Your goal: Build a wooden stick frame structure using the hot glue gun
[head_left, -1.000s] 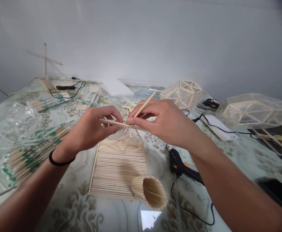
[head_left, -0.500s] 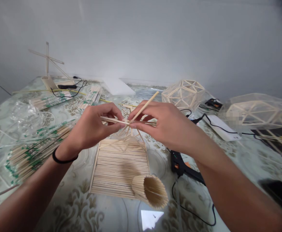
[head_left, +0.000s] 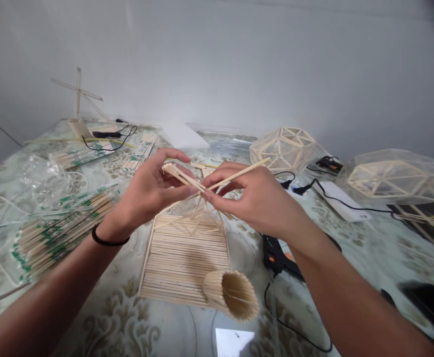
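My left hand (head_left: pixel 146 191) pinches a bundle of pale wooden chopsticks (head_left: pixel 179 173) close to where they cross. From the other side, my right hand (head_left: pixel 256 196) grips the same crossing with thumb and fingertips. One chopstick (head_left: pixel 239 173) slants up to the right over the right fingers. Below the crossing, thin sticks (head_left: pixel 198 210) spread down toward a flat panel of chopsticks laid side by side (head_left: pixel 183 253). A tapered round tube of sticks (head_left: pixel 213 287) lies on the panel's near right corner, its opening toward me. The fingers partly hide the joint.
A black glue gun (head_left: pixel 276 255) lies right of the panel, its cord trailing. Chopsticks in green-printed wrappers (head_left: pixel 60 233) and crumpled plastic (head_left: pixel 41 176) are at left. Behind stand a stick cross on a tube (head_left: pixel 78 129) and film-covered stick frames (head_left: pixel 285 148). A power strip (head_left: pixel 341 201) lies right.
The crossed chopsticks have turned in my fingers: the left bundle now tilts up, and the right stick leans lower to the right. My left fingers have opened a little wider.
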A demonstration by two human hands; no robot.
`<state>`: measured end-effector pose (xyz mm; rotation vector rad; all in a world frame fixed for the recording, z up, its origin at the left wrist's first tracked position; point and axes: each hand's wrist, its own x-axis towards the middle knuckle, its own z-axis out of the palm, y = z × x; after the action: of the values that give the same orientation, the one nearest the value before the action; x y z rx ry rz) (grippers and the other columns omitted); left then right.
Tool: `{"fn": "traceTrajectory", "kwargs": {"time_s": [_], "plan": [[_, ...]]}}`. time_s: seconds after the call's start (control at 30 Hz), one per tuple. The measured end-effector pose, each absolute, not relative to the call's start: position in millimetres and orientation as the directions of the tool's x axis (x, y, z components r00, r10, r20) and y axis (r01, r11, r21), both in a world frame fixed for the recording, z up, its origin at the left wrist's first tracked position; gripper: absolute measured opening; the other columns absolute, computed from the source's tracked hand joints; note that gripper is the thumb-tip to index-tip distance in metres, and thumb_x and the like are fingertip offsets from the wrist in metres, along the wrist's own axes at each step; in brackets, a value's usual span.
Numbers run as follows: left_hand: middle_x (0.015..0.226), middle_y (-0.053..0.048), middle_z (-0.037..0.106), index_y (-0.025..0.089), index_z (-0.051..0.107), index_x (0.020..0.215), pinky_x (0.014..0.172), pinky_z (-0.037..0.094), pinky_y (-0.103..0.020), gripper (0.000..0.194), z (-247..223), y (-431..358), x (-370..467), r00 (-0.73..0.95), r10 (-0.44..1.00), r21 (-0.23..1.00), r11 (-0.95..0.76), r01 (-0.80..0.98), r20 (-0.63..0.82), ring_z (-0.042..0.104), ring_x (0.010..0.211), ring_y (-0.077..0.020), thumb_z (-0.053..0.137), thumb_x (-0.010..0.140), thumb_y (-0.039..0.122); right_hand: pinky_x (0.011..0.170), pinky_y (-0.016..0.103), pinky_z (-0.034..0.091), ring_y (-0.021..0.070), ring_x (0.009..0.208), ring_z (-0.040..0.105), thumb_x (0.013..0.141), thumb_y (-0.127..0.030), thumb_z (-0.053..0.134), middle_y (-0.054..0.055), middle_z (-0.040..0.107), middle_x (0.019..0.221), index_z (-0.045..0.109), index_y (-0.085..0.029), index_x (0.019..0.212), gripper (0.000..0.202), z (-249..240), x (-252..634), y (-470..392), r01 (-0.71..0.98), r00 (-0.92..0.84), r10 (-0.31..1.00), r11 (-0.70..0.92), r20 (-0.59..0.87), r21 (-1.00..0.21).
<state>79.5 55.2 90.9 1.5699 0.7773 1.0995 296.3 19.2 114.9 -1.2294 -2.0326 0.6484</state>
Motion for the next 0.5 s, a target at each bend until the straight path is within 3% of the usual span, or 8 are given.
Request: {"fn": "traceTrajectory", "kwargs": {"time_s": [0.07, 0.17, 0.27, 0.5], "plan": [[0.09, -0.002, 0.079, 0.02, 0.069, 0.105, 0.077, 0.063, -0.03, 0.033, 88, 57, 79, 0.43, 0.864, 0.96, -0.279, -0.029, 0.264, 0.075, 0.082, -0.0169, 0.088, 0.079, 0.022, 0.073, 0.03, 0.062, 0.0177, 0.084, 0.073, 0.089, -0.022, 0.074, 0.003, 0.076, 0.096, 0.081, -0.021, 0.092, 0.007, 111, 296, 19, 0.54, -0.306, 0.907, 0.417, 0.29, -0.731], [0.097, -0.006, 0.082, 0.018, 0.077, 0.097, 0.083, 0.063, -0.033, 0.02, 86, 59, 75, 0.537, 0.809, 0.919, -0.367, 0.143, 0.24, 0.076, 0.088, -0.0191, 0.086, 0.083, 0.03, 0.075, 0.031, 0.064, 0.0178, 0.085, 0.072, 0.088, -0.024, 0.075, 0.004, 0.075, 0.096, 0.08, -0.021, 0.094, 0.009, 103, 296, 18, 0.491, -0.267, 0.912, 0.407, 0.312, -0.77], [0.097, -0.007, 0.083, 0.018, 0.079, 0.093, 0.083, 0.063, -0.033, 0.017, 84, 59, 72, 0.548, 0.8, 0.866, -0.434, 0.248, 0.244, 0.077, 0.088, -0.0196, 0.082, 0.088, 0.033, 0.076, 0.032, 0.065, 0.0184, 0.086, 0.071, 0.088, -0.027, 0.076, 0.004, 0.075, 0.095, 0.079, -0.022, 0.094, 0.008, 94, 298, 17, 0.427, -0.239, 0.908, 0.417, 0.344, -0.802], [0.089, -0.005, 0.079, 0.018, 0.077, 0.097, 0.072, 0.059, -0.029, 0.023, 82, 56, 80, 0.561, 0.799, 0.915, -0.367, 0.167, 0.217, 0.073, 0.081, -0.0175, 0.081, 0.089, 0.04, 0.083, 0.037, 0.058, 0.0198, 0.089, 0.07, 0.089, -0.028, 0.076, 0.003, 0.075, 0.092, 0.078, -0.023, 0.094, 0.007, 73, 297, 16, 0.402, -0.132, 0.881, 0.467, 0.455, -0.788]]}}
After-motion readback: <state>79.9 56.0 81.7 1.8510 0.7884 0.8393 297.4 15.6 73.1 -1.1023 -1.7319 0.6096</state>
